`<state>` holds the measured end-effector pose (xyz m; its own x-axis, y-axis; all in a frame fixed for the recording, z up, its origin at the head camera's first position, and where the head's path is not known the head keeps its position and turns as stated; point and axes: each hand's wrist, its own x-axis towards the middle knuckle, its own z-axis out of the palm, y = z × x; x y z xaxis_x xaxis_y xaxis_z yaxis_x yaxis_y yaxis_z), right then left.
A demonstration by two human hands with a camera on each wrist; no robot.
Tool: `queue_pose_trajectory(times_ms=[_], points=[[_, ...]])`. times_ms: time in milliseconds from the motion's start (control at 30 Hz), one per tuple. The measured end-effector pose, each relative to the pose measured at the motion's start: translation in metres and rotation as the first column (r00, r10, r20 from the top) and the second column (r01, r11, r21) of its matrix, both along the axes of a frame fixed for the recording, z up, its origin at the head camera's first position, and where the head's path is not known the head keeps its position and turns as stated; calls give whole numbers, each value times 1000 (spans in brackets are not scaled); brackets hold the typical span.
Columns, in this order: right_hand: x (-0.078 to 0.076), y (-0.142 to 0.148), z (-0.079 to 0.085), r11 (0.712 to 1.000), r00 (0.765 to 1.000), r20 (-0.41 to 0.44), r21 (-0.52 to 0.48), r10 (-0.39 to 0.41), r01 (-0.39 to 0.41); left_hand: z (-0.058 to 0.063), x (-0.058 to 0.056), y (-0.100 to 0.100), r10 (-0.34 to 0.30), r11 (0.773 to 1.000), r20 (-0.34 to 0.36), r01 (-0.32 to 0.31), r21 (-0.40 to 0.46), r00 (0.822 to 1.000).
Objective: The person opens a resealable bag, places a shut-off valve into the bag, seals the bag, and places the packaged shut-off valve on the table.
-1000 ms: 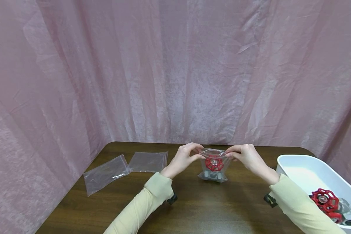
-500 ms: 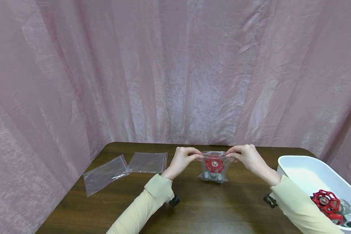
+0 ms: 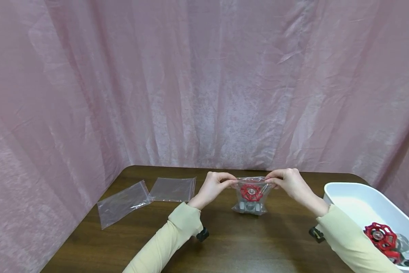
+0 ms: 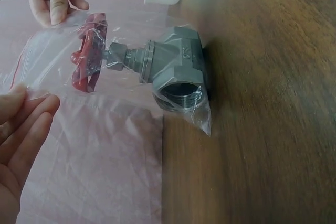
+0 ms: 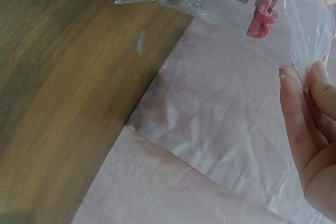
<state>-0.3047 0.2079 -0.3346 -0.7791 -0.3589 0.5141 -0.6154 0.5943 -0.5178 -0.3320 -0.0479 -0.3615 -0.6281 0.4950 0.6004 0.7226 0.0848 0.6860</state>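
A clear zip bag (image 3: pixel 239 207) stands upright with a gate valve inside it. The valve (image 4: pixel 173 59) has a grey metal body with a threaded opening and a red handwheel (image 3: pixel 251 192) on top. My left hand (image 3: pixel 213 186) pinches the bag's upper left corner between thumb and fingers. At the opposite upper corner, my right hand (image 3: pixel 290 187) pinches the bag the same way. Between the hands the bag's top edge is stretched, and a red line along it shows in the left wrist view. The bag's bottom sits at the brown wooden table (image 3: pixel 245 242).
Two flat clear bags, one angled (image 3: pixel 122 204) and one straighter (image 3: pixel 173 189), lie at the table's left. A white bin (image 3: pixel 347 185) on the right holds more red-wheeled valves (image 3: pixel 381 236). Pink curtain (image 3: pixel 204 83) hangs behind the table.
The bag's mouth, gaping a second ago, is now drawn flat between my hands. Both hands keep their pinch on its corners, and the bag has shifted very slightly.
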Motion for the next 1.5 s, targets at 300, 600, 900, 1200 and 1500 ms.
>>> queue_pose_trajectory(times_ms=[300, 600, 900, 1200, 1500], points=[[-2, -6, 3, 992, 999, -52, 122, 9, -3, 15, 12, 0, 63, 998, -158, -66, -15, 985], [-5, -32, 5, 996, 999, -7, 70, 53, -53, 16, 12, -1, 61, 998, -180, -65, -19, 982], [-14, -52, 3, 987, 984, -115, 106, 133, -121, 17, 13, -1, 62, 998, -196, -68, -20, 979], [-14, -57, 3, 964, 957, -263, 263, 121, -50, 4, 0, 1, 55, 998, -215, -61, -25, 975], [-13, -63, 5, 938, 949, -306, 346, 74, 38, -10, -17, -1, 81, 994, -287, -100, -53, 954]])
